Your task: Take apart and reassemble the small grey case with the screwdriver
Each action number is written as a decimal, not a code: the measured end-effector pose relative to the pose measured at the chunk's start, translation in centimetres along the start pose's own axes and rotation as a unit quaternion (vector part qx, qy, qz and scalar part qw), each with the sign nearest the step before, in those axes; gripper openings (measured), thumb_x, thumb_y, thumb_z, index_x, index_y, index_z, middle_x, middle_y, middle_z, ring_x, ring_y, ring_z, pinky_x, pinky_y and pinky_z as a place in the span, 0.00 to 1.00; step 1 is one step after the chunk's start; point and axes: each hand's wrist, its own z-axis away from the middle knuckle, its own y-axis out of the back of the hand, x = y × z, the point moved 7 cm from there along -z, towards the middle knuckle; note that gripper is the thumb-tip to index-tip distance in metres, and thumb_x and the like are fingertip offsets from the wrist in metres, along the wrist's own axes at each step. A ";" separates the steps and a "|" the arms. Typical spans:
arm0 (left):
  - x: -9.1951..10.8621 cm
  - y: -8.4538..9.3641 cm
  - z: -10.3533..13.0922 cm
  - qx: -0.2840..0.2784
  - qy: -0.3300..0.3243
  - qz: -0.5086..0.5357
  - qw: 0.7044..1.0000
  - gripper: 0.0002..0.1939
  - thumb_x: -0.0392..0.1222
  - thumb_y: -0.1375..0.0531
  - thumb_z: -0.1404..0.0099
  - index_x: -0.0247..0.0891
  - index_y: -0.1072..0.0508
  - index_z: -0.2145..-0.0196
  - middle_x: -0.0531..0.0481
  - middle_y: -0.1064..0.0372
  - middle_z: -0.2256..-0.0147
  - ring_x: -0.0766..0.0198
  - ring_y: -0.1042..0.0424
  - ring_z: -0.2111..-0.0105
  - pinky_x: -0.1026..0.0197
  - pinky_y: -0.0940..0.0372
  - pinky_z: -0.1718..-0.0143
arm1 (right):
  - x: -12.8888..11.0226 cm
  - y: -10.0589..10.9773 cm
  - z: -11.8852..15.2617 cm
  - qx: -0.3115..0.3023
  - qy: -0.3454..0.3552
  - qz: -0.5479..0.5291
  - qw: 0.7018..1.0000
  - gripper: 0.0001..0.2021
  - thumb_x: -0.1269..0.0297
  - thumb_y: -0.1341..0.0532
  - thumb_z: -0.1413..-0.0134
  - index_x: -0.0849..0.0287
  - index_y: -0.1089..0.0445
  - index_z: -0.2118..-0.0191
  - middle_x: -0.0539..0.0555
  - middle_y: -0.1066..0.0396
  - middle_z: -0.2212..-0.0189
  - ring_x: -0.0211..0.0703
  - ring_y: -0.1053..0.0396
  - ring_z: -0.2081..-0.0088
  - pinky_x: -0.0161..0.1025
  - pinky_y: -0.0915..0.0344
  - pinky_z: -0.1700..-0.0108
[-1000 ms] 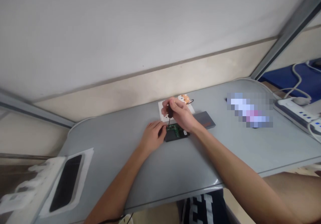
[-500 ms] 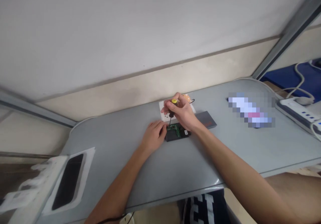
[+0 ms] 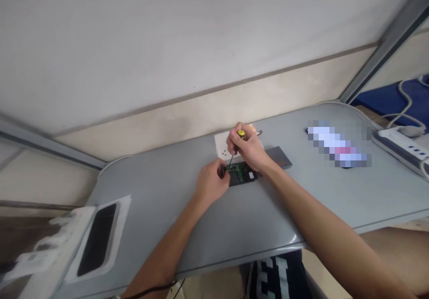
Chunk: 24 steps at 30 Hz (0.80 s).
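In the head view, both forearms reach in from the near edge of the table and converge at its middle. The left hand rests low at the left end of a black casing, its fingers curled and its thumb opposed, pinching that end. The right hand is raised above the casing's far side, wrist bent inward, fingers wrapped in a pinch around a screwdriver. The screwdriver leans, its yellow-topped handle up and to the right, its thin shaft pointing down at the left part of a green circuit board. Whether the tip touches the board is too small to tell.

Against the picture 0.5 s ago, the left fingers are more bent, where they lay flatter along the casing's end. The screwdriver slants more, and the right hand has shifted a little right relative to the board. The dark specks on the white sheet show more openly.

The casing lies open on the table, board exposed, with a small white label near its right end. A grey panel lies just beside it, to the upper right. The white sheet is behind the casing, with an orange item partly hidden by the right hand. Well apart are a power strip to the right and a black phone to the left.
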 end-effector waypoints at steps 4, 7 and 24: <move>-0.2 -0.3 -0.1 0.009 0.003 0.018 1.000 0.05 0.36 0.40 0.36 0.43 0.27 0.61 0.55 0.30 0.71 0.62 0.31 0.72 0.60 0.41 0.66 | -0.4 -0.3 0.1 -0.013 0.014 0.019 1.000 0.20 0.40 0.41 0.34 0.53 0.35 0.64 0.45 0.43 0.76 0.37 0.45 0.76 0.38 0.46 0.71; -0.2 -0.4 0.0 0.022 -0.005 0.023 0.999 0.04 0.36 0.41 0.34 0.42 0.28 0.62 0.54 0.29 0.71 0.62 0.31 0.71 0.60 0.40 0.64 | -0.4 -0.9 0.3 -0.041 -0.009 0.027 0.999 0.20 0.42 0.38 0.36 0.55 0.32 0.64 0.50 0.34 0.70 0.39 0.35 0.69 0.39 0.40 0.66; 0.6 -0.4 0.0 0.008 -0.008 -0.020 1.000 0.04 0.34 0.42 0.34 0.41 0.31 0.62 0.50 0.27 0.68 0.58 0.28 0.67 0.57 0.38 0.63 | -0.2 -0.8 0.4 -0.004 -0.007 0.024 1.000 0.22 0.47 0.29 0.42 0.53 0.42 0.66 0.43 0.39 0.77 0.35 0.43 0.76 0.37 0.44 0.70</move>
